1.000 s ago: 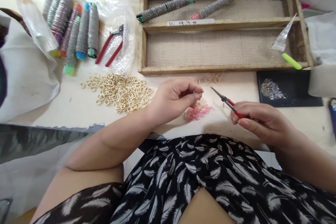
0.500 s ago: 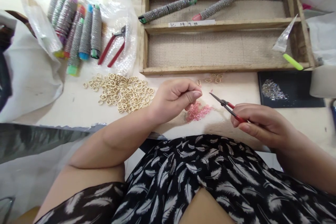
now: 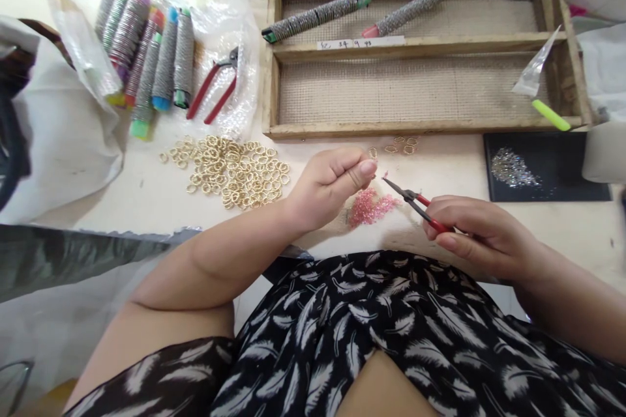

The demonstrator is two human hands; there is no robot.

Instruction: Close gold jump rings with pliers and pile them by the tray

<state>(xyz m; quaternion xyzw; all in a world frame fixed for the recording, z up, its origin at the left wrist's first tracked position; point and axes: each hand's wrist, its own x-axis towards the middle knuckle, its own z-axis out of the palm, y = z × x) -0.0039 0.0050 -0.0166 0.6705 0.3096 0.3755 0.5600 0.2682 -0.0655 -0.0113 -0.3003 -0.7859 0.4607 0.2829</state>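
My left hand [image 3: 337, 182] is closed in a pinch, thumb against forefinger. Whatever is between those fingertips is too small to make out. My right hand [image 3: 482, 234] grips red-handled pliers [image 3: 409, 195], their thin dark jaws pointing at my left fingertips with a small gap between. A tiny pink piece [image 3: 385, 174] shows at the jaw tips. Below the fingertips lies a pile of pink beads [image 3: 369, 207]. Several gold rings [image 3: 408, 148] lie just beyond my left hand, and a large heap of similar gold rings [image 3: 235, 169] spreads to its left.
A wooden mesh-bottomed tray [image 3: 425, 127] stands at the back, holding two wire-wound tubes [image 3: 317, 15]. Several more wound tubes [image 3: 183, 58] and red-handled cutters [image 3: 215, 85] lie at left on bubble wrap [image 3: 247, 78]. At right, a black mat [image 3: 572, 169] bears clear beads [image 3: 513, 168].
My right hand has brought the pliers slightly left, closer to my left fingertips. The left hand has turned a little. The whole view has shifted slightly.
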